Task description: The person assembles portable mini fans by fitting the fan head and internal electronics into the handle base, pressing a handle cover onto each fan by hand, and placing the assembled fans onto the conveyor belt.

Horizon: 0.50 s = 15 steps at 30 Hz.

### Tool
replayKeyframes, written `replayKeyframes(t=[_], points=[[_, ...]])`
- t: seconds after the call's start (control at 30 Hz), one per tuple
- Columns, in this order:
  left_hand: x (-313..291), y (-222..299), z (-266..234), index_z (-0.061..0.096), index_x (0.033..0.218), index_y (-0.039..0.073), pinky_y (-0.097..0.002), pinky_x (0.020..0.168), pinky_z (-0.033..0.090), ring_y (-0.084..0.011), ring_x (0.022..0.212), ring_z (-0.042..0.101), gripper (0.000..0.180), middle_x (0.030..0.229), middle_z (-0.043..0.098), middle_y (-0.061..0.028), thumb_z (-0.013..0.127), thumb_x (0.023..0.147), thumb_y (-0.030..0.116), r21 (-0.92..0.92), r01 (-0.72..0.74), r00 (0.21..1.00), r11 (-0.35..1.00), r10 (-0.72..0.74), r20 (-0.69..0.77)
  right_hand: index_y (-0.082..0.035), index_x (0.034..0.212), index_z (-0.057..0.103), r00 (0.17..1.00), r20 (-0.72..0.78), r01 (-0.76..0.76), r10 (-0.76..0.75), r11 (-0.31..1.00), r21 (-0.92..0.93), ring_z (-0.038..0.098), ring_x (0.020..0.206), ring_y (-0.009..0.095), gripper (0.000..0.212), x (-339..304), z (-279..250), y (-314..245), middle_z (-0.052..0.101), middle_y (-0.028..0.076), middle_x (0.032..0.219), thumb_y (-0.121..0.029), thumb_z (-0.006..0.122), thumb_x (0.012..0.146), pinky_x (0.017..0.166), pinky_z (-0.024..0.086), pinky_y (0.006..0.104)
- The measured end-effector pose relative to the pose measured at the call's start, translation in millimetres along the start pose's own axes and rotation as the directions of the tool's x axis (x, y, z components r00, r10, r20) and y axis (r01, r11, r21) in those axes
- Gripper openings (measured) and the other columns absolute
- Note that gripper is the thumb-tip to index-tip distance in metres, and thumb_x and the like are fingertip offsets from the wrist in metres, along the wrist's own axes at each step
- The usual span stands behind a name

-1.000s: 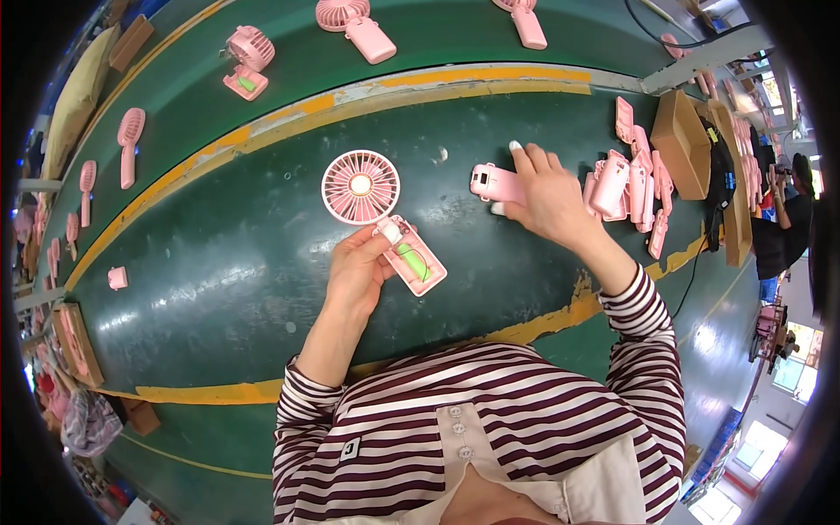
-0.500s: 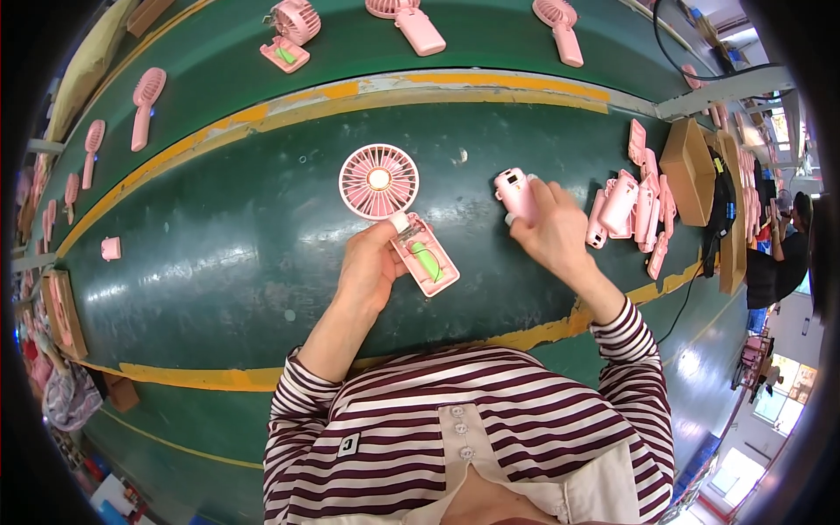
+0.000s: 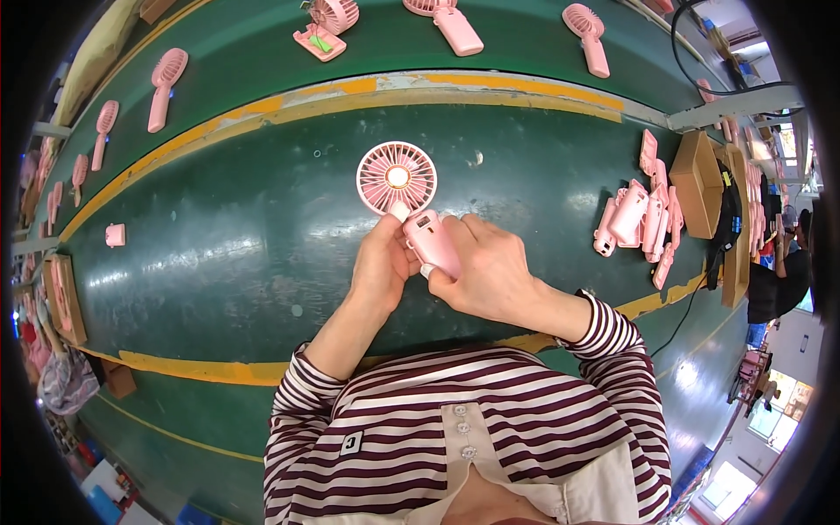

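Pink fan handle point(image 3: 435, 246) between both hands point(image 3: 492, 269)

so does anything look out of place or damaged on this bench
A small pink piece lies alone at the left of the green bench, away from the pink casings heaped at right. The far yellow stripe has a pale, worn-looking gap. The pink fan in the left hand shows no obvious damage.

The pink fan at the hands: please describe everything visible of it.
The round-headed pink plastic-looking fan has a pale rim, radial ribs and a light centre. Its head faces up, apparently on the green tabletop. The left hand grips near its neck; the right hand holds a rounded pink shell over its handle, mostly hiding it.
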<state>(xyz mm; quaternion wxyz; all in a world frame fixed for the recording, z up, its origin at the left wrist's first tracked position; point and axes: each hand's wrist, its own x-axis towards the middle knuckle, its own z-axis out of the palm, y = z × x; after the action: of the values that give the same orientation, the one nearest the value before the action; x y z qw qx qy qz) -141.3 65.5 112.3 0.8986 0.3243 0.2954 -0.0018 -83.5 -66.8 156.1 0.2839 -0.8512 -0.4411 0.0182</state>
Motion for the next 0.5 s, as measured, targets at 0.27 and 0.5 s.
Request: replayKeyframes(t=[0.27, 0.5], points=[[-1.2, 2.5, 3.0, 0.049, 0.106, 0.000, -0.0315, 0.076, 0.046, -0.0174, 0.087, 0.057, 0.036, 0.099, 0.057, -0.0100, 0.043, 0.088, 0.031, -0.018, 0.000, 1.000, 1.000, 0.000, -0.007, 0.003, 0.085, 0.053, 1.000, 0.003, 0.031, -0.031, 0.999, -0.042, 0.054, 0.057, 0.028, 0.035, 0.8, 7.3, 0.7, 0.051, 0.013, 0.066, -0.014, 0.061, 0.056, 0.049, 0.046, 0.0363], [2.4, -0.6, 1.2, 0.054, 0.099, -0.001, -0.0283, 0.067, 0.048, -0.0157, 0.078, 0.059, 0.032, 0.091, 0.059, -0.0087, 0.054, 0.084, 0.027, 0.049, 0.035, 0.999, 0.998, -0.034, -0.021, 0.003, 0.077, 0.052, 0.992, 0.027, 0.126, -0.124, 0.982, -0.140, 0.054, 0.058, 0.026, 0.029, -1.2, 11.3, 1.7, 0.051, 0.013, 0.068, -0.017, 0.062, 0.059, 0.045, 0.046, 0.0336]])
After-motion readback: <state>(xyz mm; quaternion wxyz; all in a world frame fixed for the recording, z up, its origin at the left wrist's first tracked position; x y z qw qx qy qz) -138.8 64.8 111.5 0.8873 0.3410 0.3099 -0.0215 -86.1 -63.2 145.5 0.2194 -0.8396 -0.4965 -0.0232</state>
